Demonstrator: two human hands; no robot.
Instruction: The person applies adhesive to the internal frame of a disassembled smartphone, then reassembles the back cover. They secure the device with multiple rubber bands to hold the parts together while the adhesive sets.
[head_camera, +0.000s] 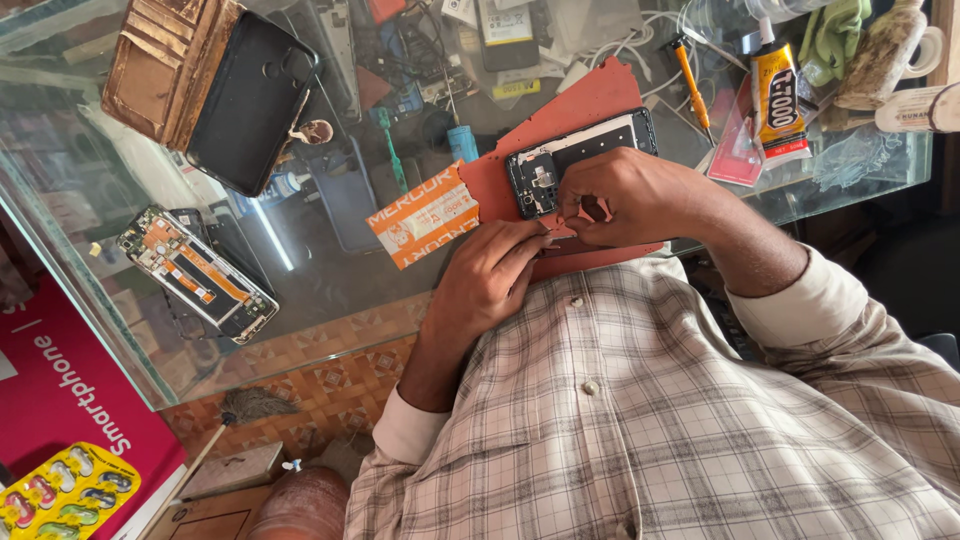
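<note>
Evidently kept flat on red mat (590, 100) on the tabletop (330, 280) for steadiness: opened phone (585, 150). Just below phone, left hand (490, 278) and right hand (635, 195) meeting, fingers narrow, pinching small part (562, 228). Left of phone, orange packet (425, 215), within reach.

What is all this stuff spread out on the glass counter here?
Opened phone: one, black, on the red mat.
Red mat: one, under the phone.
Small packet: one, orange and white, beside the left hand.
Second opened phone: one, orange inside, counter's left part.
Black phone case: one, against a brown wallet.
Glue tube: one, yellow and black, right.
Screwdriver: one, orange.
Left hand: at the packet's edge.
Right hand: on the phone.
</note>
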